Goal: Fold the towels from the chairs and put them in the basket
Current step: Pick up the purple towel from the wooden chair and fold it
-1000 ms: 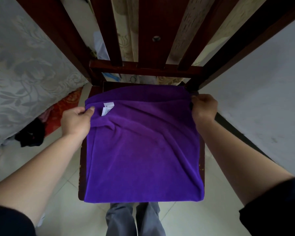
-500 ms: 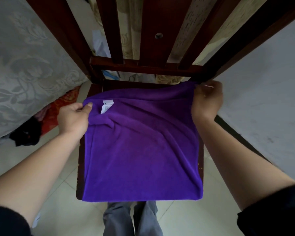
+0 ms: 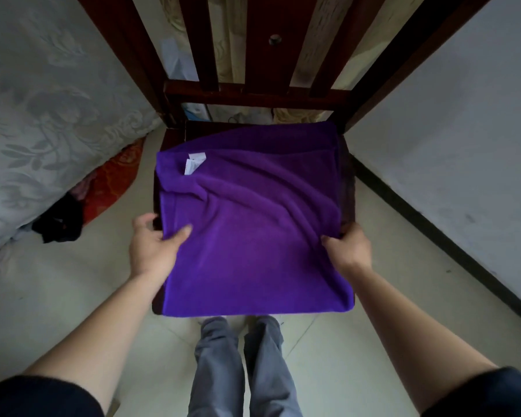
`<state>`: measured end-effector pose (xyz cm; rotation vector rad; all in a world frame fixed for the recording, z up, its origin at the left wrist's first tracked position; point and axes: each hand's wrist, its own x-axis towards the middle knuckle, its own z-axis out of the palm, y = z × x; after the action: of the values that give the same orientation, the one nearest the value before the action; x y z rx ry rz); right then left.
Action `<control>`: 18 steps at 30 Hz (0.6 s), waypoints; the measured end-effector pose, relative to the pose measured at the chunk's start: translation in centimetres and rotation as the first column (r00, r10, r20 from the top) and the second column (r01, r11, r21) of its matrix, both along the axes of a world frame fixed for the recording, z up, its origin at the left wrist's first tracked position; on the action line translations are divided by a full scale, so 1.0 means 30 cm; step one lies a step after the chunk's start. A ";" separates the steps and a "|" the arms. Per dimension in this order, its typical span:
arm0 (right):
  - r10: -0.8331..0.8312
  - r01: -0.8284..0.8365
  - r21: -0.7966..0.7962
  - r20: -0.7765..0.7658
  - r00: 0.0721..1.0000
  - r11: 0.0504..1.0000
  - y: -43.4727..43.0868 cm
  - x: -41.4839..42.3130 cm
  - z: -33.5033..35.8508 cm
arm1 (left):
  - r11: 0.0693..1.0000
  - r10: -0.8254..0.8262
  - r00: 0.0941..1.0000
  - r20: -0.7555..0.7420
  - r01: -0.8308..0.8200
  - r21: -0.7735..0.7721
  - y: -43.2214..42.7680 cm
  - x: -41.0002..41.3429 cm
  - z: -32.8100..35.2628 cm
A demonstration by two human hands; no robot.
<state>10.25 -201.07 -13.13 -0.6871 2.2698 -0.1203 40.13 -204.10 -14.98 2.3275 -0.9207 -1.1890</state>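
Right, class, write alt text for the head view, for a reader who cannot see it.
A purple towel, folded, lies on a dark wooden chair, seen from above; the left hand and right hand grip its side edges. A white label shows near its far left corner.

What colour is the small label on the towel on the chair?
White. The label lies near the far left corner of the purple towel; head view.

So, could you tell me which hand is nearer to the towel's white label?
Left. The left hand grips the purple towel below its white label; the right hand grips the opposite edge.
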 end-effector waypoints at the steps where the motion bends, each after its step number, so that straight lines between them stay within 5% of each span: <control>1: 0.001 -0.001 0.050 0.006 1.000 0.999 0.013 0.004 0.007 | 0.997 -0.076 0.996 0.051 0.074 0.034 0.039 0.002 0.008; 8: 0.056 -0.057 0.339 0.012 0.998 0.939 0.100 -0.032 0.036 | 0.967 -0.177 0.983 0.042 0.165 0.196 0.169 0.039 0.030; 13: 0.036 -0.028 0.086 -0.101 0.994 0.996 0.023 -0.037 0.056 | 0.982 -0.062 0.996 -0.070 0.073 0.174 0.040 0.042 0.067; 18: 0.165 -0.186 -0.175 -0.127 0.978 0.967 -0.134 -0.030 0.043 | 0.990 0.143 0.950 -0.277 -0.134 0.054 -0.149 0.012 0.066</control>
<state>9.35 -205.11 -11.84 -1.0133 2.3105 -0.2156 40.49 -208.57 -12.99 2.1346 -0.6317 -1.4367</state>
